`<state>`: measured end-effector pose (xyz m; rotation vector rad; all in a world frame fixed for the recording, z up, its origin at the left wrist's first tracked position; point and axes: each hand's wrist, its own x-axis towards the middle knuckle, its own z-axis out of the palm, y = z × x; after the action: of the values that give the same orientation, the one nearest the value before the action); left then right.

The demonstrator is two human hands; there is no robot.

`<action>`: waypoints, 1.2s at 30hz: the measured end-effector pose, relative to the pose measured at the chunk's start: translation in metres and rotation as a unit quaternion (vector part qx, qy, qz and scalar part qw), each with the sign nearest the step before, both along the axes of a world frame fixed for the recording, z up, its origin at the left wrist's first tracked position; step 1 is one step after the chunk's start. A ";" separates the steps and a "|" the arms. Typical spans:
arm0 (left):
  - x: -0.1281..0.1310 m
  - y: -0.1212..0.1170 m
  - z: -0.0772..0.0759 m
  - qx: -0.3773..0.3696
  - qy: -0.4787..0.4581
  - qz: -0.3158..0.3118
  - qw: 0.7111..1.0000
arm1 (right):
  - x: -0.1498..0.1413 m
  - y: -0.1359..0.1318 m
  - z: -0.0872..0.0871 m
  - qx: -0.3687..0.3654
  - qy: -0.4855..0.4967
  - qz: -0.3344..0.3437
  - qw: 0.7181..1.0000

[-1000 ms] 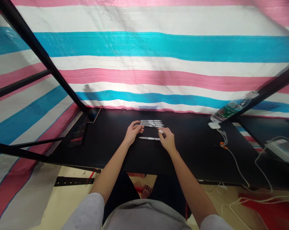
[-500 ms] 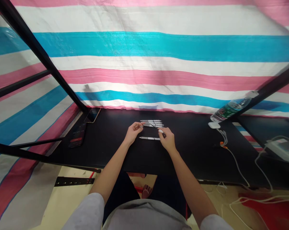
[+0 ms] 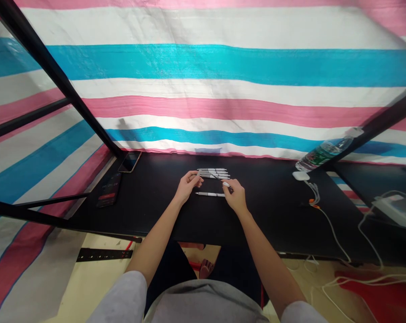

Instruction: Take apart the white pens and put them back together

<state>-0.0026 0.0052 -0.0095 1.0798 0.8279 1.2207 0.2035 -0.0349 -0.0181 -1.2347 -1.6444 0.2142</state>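
Observation:
My right hand [image 3: 234, 194] is closed in a pinch on a thin dark rod [image 3: 216, 176], which looks like a pen refill and slants up and left from the fingertips. Facing it, my left hand [image 3: 188, 185] has its fingers drawn together at the left ends of the pens; whatever it may pinch is too small to make out. Several white and grey pens [image 3: 218, 170] lie side by side just beyond both hands. Closer to me, a single white pen [image 3: 209, 194] rests on the black table [image 3: 203, 220], its right end beside my right hand.
Two phones, one dark [image 3: 108, 190] and one light-rimmed [image 3: 130, 161], lie at the table's left. On the right are a plastic bottle [image 3: 327, 152], a white charger [image 3: 300, 176] and cables [image 3: 330, 224]. Black frame bars [image 3: 54, 76] and a striped sheet [image 3: 203, 63] enclose the table.
The fingers of my left hand have shifted and curled slightly at the pens' left ends. My right hand and the thin rod have stayed almost still.

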 end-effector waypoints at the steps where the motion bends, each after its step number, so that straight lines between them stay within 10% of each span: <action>1: 0.000 0.000 0.000 -0.001 0.001 0.002 1.000 | 0.000 0.000 0.000 -0.001 0.000 0.000 1.000; 36: -0.001 0.002 0.001 -0.028 -0.076 0.010 0.997 | 0.000 -0.001 0.001 -0.003 -0.006 0.031 0.999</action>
<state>-0.0033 0.0074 -0.0088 0.9226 0.7527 1.2723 0.2032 -0.0356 -0.0172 -1.1926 -1.6959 0.2515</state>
